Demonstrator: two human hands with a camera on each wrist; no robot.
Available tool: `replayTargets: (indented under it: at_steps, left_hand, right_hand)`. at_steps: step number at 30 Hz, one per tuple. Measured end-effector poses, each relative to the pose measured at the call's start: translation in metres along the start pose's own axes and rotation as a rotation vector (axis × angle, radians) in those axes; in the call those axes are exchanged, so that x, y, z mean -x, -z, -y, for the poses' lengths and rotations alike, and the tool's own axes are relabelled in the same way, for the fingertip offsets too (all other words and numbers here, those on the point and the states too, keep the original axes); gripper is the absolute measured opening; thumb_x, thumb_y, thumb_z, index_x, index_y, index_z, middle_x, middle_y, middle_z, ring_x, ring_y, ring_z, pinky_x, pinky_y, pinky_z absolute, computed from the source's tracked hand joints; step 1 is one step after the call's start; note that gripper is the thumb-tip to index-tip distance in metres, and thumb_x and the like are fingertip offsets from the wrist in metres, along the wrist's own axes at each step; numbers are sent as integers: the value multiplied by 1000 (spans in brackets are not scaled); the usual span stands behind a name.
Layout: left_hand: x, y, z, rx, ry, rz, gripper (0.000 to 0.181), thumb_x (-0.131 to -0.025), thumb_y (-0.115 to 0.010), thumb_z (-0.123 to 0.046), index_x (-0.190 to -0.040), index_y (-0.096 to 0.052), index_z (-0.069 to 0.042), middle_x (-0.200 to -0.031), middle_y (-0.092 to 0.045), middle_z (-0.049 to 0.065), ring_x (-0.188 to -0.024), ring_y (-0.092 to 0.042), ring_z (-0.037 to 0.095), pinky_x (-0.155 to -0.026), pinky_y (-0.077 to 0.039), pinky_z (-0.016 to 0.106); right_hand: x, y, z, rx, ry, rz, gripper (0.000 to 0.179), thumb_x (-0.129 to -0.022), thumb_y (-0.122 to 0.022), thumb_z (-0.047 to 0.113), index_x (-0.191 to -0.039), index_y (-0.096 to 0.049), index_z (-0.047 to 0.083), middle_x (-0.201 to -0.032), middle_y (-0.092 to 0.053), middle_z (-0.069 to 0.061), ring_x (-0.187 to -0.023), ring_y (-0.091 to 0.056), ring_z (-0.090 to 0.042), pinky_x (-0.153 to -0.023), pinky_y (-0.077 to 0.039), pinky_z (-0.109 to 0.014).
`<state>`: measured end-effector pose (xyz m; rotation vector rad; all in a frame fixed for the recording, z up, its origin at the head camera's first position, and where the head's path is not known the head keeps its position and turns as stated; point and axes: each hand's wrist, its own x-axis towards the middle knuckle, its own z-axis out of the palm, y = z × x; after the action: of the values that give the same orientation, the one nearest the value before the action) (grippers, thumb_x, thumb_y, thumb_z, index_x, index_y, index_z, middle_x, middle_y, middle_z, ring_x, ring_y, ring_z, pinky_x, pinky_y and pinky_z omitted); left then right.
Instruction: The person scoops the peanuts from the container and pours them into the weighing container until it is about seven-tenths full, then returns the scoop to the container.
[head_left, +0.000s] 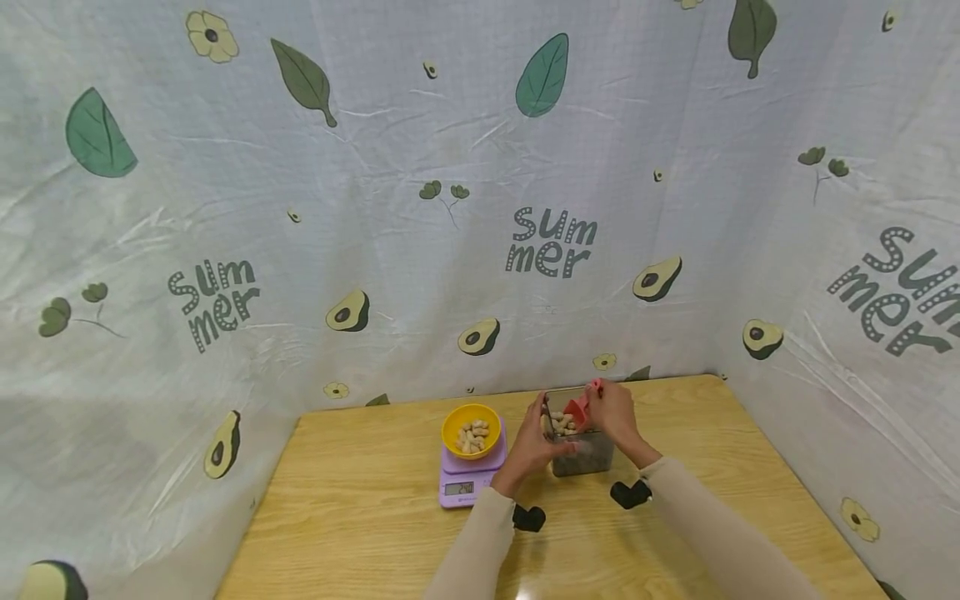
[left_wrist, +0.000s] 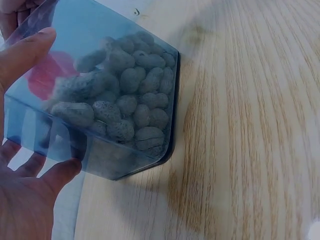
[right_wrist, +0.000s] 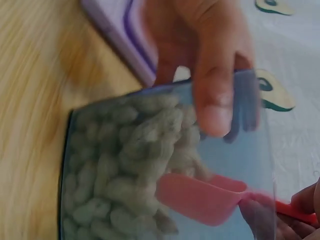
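"What did the head view show?"

"A yellow bowl (head_left: pixel 453 425) of unshelled peanuts (head_left: pixel 474 435) sat on a purple kitchen scale (head_left: pixel 482 480). To its right on the wooden table (head_left: pixel 360 508) stood a clear plastic container (head_left: pixel 582 458), also holding peanuts."

"And the hands?"

"Both forearms reached forward. The left hand (head_left: pixel 531 448) gripped the container's left side, thumb along the near wall; the right hand (head_left: pixel 613 412) pinched the handle of a red scoop (head_left: pixel 576 412), its head inside the container."

"The left wrist view?"

"Peanuts were heaped toward the container's base. The left thumb and fingers were spread apart over two walls, and the scoop was a blurred red patch through the plastic."

"The right wrist view?"

"The scoop's head lay against the peanuts. The left thumb pressed on the wall, and the right fingers, partly out of frame, held the handle."
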<state>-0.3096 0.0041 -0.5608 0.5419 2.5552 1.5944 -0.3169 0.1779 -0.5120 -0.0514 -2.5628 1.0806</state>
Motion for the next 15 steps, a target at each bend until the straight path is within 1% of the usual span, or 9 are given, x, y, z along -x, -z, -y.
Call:
replayTargets:
  at_steps: [1,4,6,8,10,12,14,15]
  left_hand:
    - [0,0,0,2,2,2,106,-79,-82,-32,-159,-13,-16,-161,-27,10,-142,-38,31,-114,-37,53]
    - [1,0,-1,2,12,8,107,-80,-82,-33,-159,-13,-16,-162,-24,10,-144,-36,32,-115,-36,54]
    - [1,0,-2,-2,23,9,106,-80,-81,-34,-159,-12,-16,-163,-23,11,-145,-34,34,-115,-35,55]
    - [1,0,-3,-4,31,10,107,-80,-81,-34,-159,-11,-16,-163,-22,11,-146,-33,34,-115,-34,55]
    - [1,1,-3,-7,34,11,107,-80,-82,-35,-159,-11,-15,-163,-23,11,-146,-32,34,-116,-33,55]
    - [2,1,-4,-5,35,13,108,-79,-82,-34,-159,-12,-15,-163,-23,11,-146,-32,34,-116,-33,55]
    - [2,0,-4,2,34,13,109,-79,-83,-34,-159,-12,-15,-162,-23,11,-146,-32,35,-116,-33,55]
    - [2,0,-4,3,37,13,109,-79,-83,-33,-159,-12,-15,-162,-23,10,-146,-32,34,-116,-33,55]
  right_hand:
    - [0,1,1,-20,-30,13,30,-100,-51,16,-75,-59,2,-60,-58,-9,-50,-50,-17,-45,-35,-26]
    - [-2,6,2,-86,-100,61,29,-101,-50,16,-81,-63,-1,-65,-63,-13,-56,-62,-25,-45,-41,-26]
    - [-3,9,4,-136,-150,99,29,-101,-49,17,-89,-66,-3,-71,-67,-17,-64,-68,-30,-47,-46,-26]
    - [-4,11,5,-197,-210,127,30,-102,-47,17,-97,-66,-5,-79,-70,-20,-73,-72,-31,-52,-53,-28]
    - [-5,13,5,-259,-280,148,31,-103,-46,18,-103,-66,-7,-84,-71,-22,-76,-73,-30,-60,-58,-31]
    - [-5,14,6,-307,-343,151,32,-103,-46,18,-107,-65,-8,-85,-72,-22,-75,-74,-26,-66,-61,-35]
    - [-6,15,7,-343,-386,151,33,-103,-46,18,-108,-64,-8,-84,-72,-20,-71,-74,-21,-71,-61,-37]
    - [-6,15,7,-346,-390,148,33,-102,-46,18,-109,-64,-9,-84,-73,-20,-70,-74,-20,-73,-61,-39]
